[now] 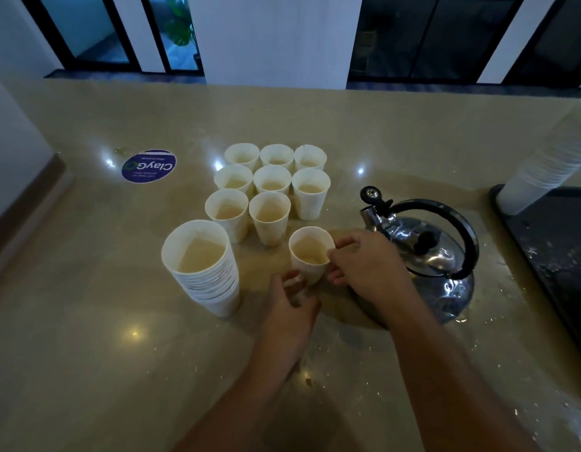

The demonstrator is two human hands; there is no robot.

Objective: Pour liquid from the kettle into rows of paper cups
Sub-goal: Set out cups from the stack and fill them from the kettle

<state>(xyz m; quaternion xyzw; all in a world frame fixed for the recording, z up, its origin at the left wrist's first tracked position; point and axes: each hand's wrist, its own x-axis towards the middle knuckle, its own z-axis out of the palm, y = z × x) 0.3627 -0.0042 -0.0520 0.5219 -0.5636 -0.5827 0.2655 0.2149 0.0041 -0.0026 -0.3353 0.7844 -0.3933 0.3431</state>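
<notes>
Several white paper cups (272, 184) stand in rows of three on the beige counter, with pale liquid showing in them. One more paper cup (310, 252) stands at the near right of the rows. My right hand (364, 265) pinches its rim and right side. My left hand (292, 298) touches its lower left side with the fingertips. A shiny metal kettle (429, 256) with a black arched handle sits on the counter just right of my right hand, spout pointing back left.
A stack of nested paper cups (204, 265) stands at the near left of the rows. A tall stack of cups (550, 158) lies tilted at the far right, by a dark sink (556, 249). A round blue sticker (149, 166) is on the counter. Water droplets spot the counter.
</notes>
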